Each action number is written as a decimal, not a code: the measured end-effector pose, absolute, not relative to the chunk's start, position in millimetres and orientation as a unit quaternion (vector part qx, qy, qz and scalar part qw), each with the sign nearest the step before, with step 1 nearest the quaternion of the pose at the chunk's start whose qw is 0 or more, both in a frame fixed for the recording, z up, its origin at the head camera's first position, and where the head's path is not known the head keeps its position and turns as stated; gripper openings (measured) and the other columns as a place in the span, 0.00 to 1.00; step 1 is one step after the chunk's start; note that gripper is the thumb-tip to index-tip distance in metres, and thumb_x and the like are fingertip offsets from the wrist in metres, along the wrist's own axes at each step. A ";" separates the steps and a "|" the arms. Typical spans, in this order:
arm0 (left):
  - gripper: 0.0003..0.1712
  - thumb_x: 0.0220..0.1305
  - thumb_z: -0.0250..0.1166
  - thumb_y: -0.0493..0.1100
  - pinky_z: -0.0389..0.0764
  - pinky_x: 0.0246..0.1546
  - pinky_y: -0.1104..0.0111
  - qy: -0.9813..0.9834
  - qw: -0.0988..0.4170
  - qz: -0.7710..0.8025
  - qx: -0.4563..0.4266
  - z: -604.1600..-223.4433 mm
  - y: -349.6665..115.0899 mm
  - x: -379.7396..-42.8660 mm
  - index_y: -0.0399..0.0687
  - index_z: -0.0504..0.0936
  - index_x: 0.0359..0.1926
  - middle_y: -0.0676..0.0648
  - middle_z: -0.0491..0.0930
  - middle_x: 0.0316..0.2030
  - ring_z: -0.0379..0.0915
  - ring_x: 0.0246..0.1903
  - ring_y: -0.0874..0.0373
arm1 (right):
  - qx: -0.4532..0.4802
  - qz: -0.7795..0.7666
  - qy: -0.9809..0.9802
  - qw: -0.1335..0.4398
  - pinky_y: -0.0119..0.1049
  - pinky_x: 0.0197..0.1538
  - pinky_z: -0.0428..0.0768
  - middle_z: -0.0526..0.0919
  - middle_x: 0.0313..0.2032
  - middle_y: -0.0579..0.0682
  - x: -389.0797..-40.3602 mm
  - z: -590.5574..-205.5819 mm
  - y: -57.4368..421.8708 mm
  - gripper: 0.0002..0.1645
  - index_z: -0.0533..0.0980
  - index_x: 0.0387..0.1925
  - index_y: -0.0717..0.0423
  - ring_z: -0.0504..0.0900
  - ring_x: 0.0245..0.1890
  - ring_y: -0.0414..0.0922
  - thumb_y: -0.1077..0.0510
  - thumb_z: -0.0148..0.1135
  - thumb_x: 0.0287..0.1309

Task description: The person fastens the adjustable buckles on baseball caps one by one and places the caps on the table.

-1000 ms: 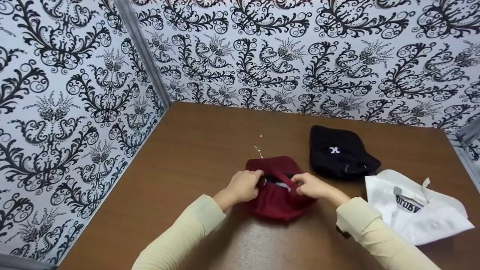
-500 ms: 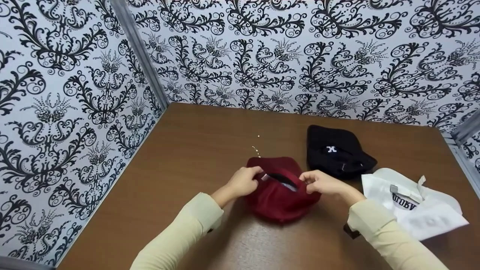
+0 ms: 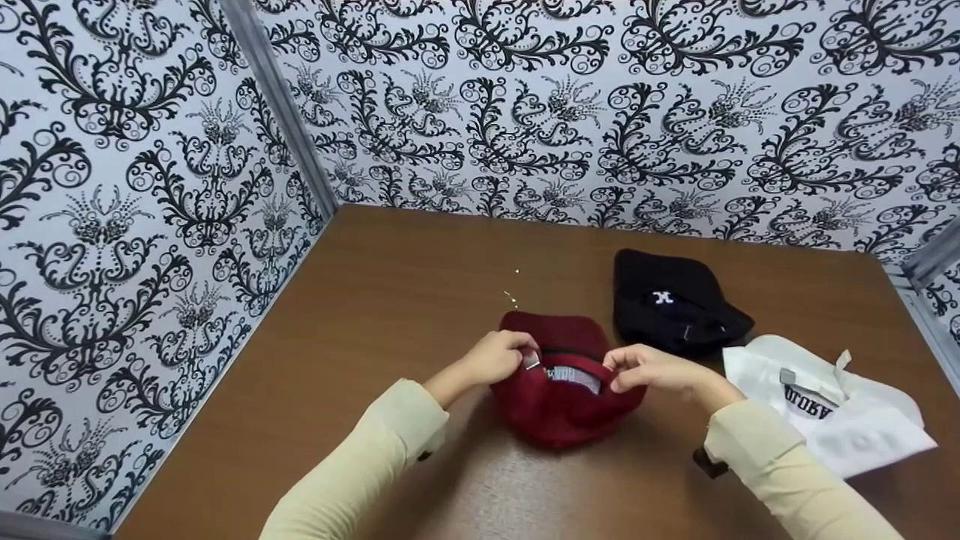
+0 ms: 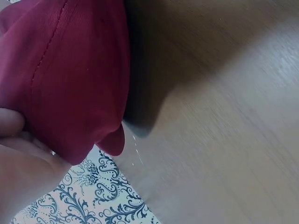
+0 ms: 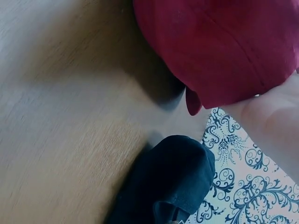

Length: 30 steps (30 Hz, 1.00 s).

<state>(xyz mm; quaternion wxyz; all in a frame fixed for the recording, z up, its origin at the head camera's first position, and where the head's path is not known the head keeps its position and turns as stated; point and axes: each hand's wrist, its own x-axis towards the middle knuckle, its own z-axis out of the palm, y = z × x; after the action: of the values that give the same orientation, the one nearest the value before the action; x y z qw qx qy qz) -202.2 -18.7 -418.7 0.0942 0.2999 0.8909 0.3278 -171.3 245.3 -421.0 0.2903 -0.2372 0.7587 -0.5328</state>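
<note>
White cap (image 3: 844,435): dark block lettering (image 3: 807,403), partly covered; full wording not legible. Faint grey marks (image 3: 864,442) on same cap: blurred. Black cap (image 3: 679,281): small white emblem (image 3: 663,298), resembling X or H, unconfirmed. Red cap (image 3: 559,416): pale markings (image 3: 573,378) within opening, unreadable.

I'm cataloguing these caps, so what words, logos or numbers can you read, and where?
"OLORA", probably: dark letters on the white cap, possibly incomplete.
"X"-like white mark on the black cap: too small to be sure.
Pale patch inside the red cap: lettering too blurred to read.
Grey marks on the white cap: too blurred to read.
No readable numbers.
</note>
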 end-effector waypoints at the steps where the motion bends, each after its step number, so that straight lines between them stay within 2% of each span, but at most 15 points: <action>1: 0.19 0.48 0.45 0.31 0.71 0.39 0.68 0.890 0.094 0.327 0.304 -418.8 -17.9 -202.0 0.41 0.80 0.37 0.46 0.80 0.36 0.73 0.37 0.57 | -0.243 -0.535 0.754 0.294 0.26 0.30 0.66 0.70 0.23 0.38 -170.9 -421.5 245.8 0.15 0.66 0.31 0.74 0.67 0.26 0.32 0.62 0.54 0.47; 6: 0.20 0.46 0.45 0.31 0.71 0.39 0.68 0.886 0.091 0.318 0.323 -418.2 -14.8 -202.1 0.41 0.80 0.37 0.46 0.81 0.36 0.73 0.37 0.57 | -0.254 -0.528 0.744 0.321 0.26 0.31 0.69 0.74 0.26 0.40 -168.5 -423.7 245.2 0.18 0.68 0.37 0.72 0.70 0.28 0.33 0.60 0.57 0.49; 10: 0.19 0.47 0.46 0.32 0.72 0.39 0.68 0.889 0.092 0.309 0.325 -419.3 -12.6 -202.3 0.42 0.80 0.37 0.47 0.81 0.36 0.74 0.37 0.57 | -0.262 -0.503 0.752 0.336 0.26 0.35 0.72 0.76 0.32 0.46 -165.8 -424.0 240.6 0.21 0.70 0.43 0.69 0.74 0.32 0.34 0.60 0.59 0.48; 16: 0.17 0.50 0.47 0.33 0.72 0.42 0.67 0.889 0.111 0.313 0.316 -421.9 -13.8 -201.6 0.43 0.80 0.37 0.48 0.81 0.37 0.73 0.39 0.57 | -0.316 -0.452 0.760 0.344 0.24 0.35 0.71 0.79 0.34 0.56 -161.8 -426.0 228.6 0.19 0.73 0.39 0.70 0.74 0.31 0.32 0.62 0.62 0.45; 20: 0.16 0.50 0.48 0.33 0.71 0.39 0.68 0.889 0.110 0.315 0.312 -423.7 -17.9 -201.5 0.44 0.80 0.35 0.48 0.80 0.35 0.72 0.35 0.59 | -0.339 -0.395 0.783 0.339 0.22 0.32 0.68 0.78 0.30 0.51 -160.2 -425.3 219.8 0.16 0.74 0.35 0.67 0.70 0.27 0.30 0.62 0.63 0.42; 26: 0.14 0.51 0.49 0.36 0.69 0.34 0.71 0.890 0.118 0.307 0.315 -425.1 -18.6 -200.6 0.46 0.80 0.35 0.49 0.80 0.32 0.67 0.29 0.62 | -0.321 -0.310 0.832 0.330 0.24 0.33 0.67 0.75 0.28 0.42 -153.3 -421.0 213.0 0.15 0.75 0.33 0.60 0.66 0.26 0.32 0.64 0.64 0.37; 30: 0.14 0.51 0.50 0.37 0.67 0.32 0.73 0.889 0.126 0.302 0.320 -424.3 -15.0 -200.3 0.47 0.81 0.35 0.50 0.80 0.30 0.65 0.27 0.63 | -0.320 -0.253 0.862 0.300 0.24 0.27 0.64 0.69 0.21 0.39 -149.3 -420.0 212.0 0.08 0.73 0.24 0.59 0.62 0.22 0.32 0.66 0.63 0.35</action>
<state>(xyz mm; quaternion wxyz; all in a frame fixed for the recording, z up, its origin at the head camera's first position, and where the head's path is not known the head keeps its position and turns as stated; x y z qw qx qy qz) -200.3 -15.0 -424.3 0.1255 0.3202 0.8890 0.3022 -149.3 212.0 -420.0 0.2997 -0.3198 0.8624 -0.2533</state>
